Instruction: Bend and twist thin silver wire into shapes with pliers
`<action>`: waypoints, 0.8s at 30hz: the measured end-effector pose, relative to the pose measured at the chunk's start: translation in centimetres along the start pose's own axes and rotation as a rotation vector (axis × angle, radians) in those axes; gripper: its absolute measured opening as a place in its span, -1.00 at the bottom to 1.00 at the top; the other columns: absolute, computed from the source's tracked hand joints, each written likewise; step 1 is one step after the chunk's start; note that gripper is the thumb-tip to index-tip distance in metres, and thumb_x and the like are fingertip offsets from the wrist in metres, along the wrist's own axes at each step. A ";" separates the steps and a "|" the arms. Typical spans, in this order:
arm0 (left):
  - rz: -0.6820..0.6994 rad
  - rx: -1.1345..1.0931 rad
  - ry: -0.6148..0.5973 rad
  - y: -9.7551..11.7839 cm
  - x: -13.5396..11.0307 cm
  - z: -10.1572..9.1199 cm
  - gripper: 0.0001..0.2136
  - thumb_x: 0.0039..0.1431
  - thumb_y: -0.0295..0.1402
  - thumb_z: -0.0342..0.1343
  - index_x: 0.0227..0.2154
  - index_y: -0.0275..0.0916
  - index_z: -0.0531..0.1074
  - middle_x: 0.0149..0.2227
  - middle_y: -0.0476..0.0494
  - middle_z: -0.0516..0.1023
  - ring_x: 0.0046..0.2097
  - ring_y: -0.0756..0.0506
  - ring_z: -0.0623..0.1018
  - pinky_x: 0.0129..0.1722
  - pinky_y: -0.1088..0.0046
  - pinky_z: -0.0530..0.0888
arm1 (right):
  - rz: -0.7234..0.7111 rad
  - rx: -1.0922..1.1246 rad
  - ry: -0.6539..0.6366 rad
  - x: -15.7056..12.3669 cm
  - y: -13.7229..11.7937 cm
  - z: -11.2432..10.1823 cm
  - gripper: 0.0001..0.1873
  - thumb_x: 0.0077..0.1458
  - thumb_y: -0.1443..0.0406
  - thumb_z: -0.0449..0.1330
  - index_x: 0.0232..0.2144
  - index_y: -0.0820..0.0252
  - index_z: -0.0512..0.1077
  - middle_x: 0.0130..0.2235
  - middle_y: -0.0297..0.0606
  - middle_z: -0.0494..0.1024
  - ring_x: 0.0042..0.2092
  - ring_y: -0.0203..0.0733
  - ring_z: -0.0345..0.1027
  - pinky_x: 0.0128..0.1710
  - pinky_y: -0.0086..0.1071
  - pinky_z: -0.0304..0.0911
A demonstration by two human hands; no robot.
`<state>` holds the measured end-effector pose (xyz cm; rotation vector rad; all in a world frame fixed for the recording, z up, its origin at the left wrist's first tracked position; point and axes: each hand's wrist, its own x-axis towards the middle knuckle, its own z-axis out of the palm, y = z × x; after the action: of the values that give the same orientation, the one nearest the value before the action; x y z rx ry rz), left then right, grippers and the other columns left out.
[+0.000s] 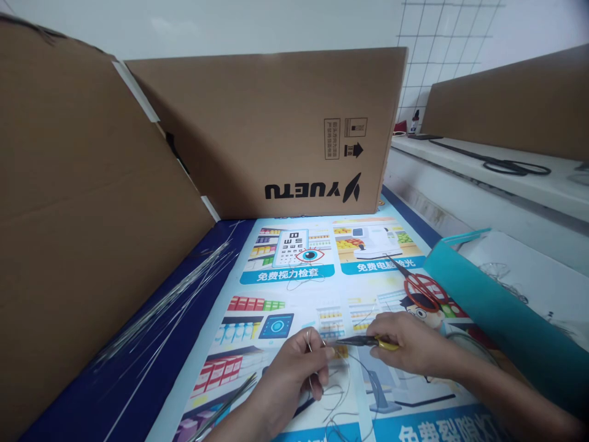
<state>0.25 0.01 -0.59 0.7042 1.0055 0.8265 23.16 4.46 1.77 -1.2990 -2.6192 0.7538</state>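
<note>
wire (308,339), thin and curved, sits pinched between the thumb and fingers of the left grip (294,368), part of it arcing past them. the right grip (411,344) is clamped around the yellow handles of needle-nose pliers (361,341), whose tips point at the wire just beside the left thumb; whether they touch it, i cannot tell. red-handled scissors (408,277) lie beyond the right grip on a printed poster (340,288) covering the worktop (83,417).
</note>
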 end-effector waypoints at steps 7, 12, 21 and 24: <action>0.045 0.021 0.103 0.3 -0.3 0.6 -0.73 -0.03 -0.34 0.16 -0.59 -0.19 0.12 -0.76 0.05 0.36 -0.73 0.11 0.18 -0.74 0.64 0.07 | 0.033 0.029 0.010 0.0 -0.2 0.3 -0.82 -0.01 0.22 0.12 -0.33 0.13 0.43 -0.38 -0.33 0.47 -0.36 -0.24 0.30 -0.40 -0.48 0.08; 0.043 -0.002 0.104 0.5 -0.3 0.8 -0.72 -0.04 -0.32 0.17 -0.59 -0.19 0.12 -0.76 0.07 0.35 -0.73 0.11 0.19 -0.75 0.65 0.08 | 0.025 0.036 0.023 0.1 -0.2 0.6 -0.84 -0.01 0.23 0.11 -0.36 0.14 0.43 -0.39 -0.33 0.47 -0.37 -0.25 0.30 -0.40 -0.47 0.08; 0.090 0.016 0.143 0.6 -0.4 0.9 -0.72 -0.01 -0.27 0.15 -0.58 -0.19 0.12 -0.76 0.08 0.35 -0.72 0.12 0.20 -0.73 0.66 0.09 | 0.020 0.029 0.000 0.1 -0.6 0.7 -0.82 -0.01 0.24 0.10 -0.35 0.15 0.44 -0.37 -0.29 0.49 -0.36 -0.23 0.31 -0.39 -0.46 0.09; 0.099 0.009 0.130 0.5 -0.2 0.7 -0.70 -0.03 -0.25 0.17 -0.58 -0.19 0.11 -0.72 0.08 0.37 -0.71 0.11 0.25 -0.73 0.65 0.13 | 0.035 0.035 0.003 0.2 -0.7 0.7 -0.81 0.01 0.23 0.09 -0.35 0.15 0.45 -0.37 -0.28 0.50 -0.36 -0.22 0.31 -0.39 -0.47 0.09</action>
<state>0.76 -0.02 0.15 0.7195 1.0985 0.9644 22.29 3.94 1.47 -1.3390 -2.5757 0.7984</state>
